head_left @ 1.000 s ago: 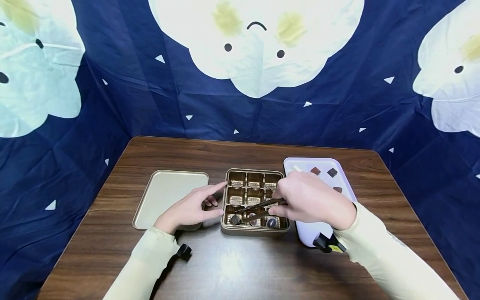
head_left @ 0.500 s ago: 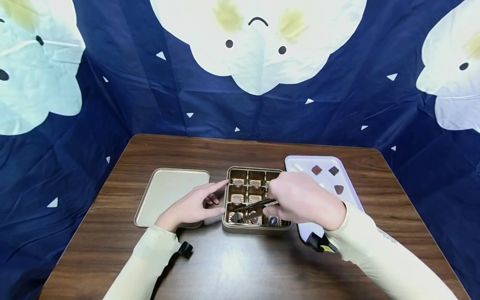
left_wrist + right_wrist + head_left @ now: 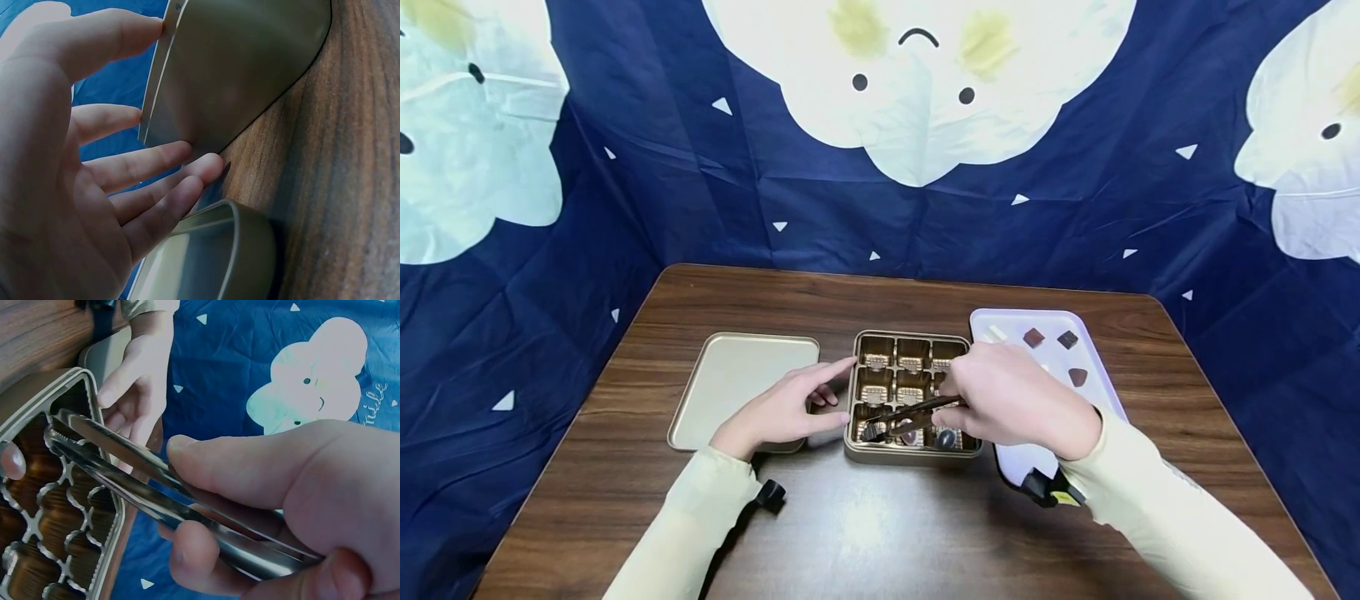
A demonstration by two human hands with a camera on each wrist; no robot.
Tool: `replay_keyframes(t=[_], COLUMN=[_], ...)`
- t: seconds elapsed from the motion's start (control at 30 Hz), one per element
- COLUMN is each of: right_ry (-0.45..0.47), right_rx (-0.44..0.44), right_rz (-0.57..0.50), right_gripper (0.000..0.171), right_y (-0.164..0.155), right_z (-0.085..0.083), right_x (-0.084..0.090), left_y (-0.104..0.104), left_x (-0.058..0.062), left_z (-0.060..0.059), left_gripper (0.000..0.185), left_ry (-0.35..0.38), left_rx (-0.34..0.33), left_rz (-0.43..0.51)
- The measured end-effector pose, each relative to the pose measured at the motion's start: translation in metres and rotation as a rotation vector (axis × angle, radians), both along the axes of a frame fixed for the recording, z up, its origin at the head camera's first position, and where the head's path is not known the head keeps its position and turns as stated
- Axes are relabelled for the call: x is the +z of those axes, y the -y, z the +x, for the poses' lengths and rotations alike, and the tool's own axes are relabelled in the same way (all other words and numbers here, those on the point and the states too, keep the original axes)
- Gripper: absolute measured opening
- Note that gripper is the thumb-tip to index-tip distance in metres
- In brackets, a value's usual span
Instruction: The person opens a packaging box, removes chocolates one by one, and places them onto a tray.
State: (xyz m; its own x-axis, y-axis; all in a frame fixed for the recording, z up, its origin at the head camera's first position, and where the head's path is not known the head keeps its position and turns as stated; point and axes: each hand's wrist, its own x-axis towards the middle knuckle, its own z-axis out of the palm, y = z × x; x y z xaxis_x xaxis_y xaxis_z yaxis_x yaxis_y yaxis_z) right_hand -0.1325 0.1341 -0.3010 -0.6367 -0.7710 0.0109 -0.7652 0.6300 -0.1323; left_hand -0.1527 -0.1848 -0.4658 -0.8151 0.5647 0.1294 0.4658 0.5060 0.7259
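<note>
Right hand (image 3: 1018, 400) pinches tongs (image 3: 910, 414) between thumb and fingers; long axis runs leftward from the grip, tips nearly together over the near-left cell of the gold box (image 3: 913, 454). Chocolate (image 3: 872, 432) sits right at the tips; whether it is clamped I cannot tell. Left hand (image 3: 782, 408), fingers straight, braces the box's left wall, nearer those tips. Beyond the grip, the lilac tray (image 3: 1101, 375) holds loose pieces.

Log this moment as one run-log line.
left hand: open, steadying box side | right hand: grips tongs | tong tips: over front-left cell, near chocolate | tray: chocolates remaining | lid: left of box
</note>
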Motion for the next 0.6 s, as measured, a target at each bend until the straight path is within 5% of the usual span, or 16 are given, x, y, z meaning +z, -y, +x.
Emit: replay_keyframes(t=[0.33, 0.6], right_ry=[0.046, 0.138], right_rx=[0.011, -0.050], right_rz=[-0.109, -0.163], right_gripper=[0.014, 0.019], right_y=[-0.016, -0.030], right_z=[-0.003, -0.003], right_x=[-0.015, -0.026], left_y=[0.000, 0.001], left_x=[0.002, 0.003], left_z=[0.000, 0.000], left_gripper=[0.089, 0.089], left_ry=[0.018, 0.019], left_rx=[0.004, 0.006], left_rz=[-0.010, -0.011])
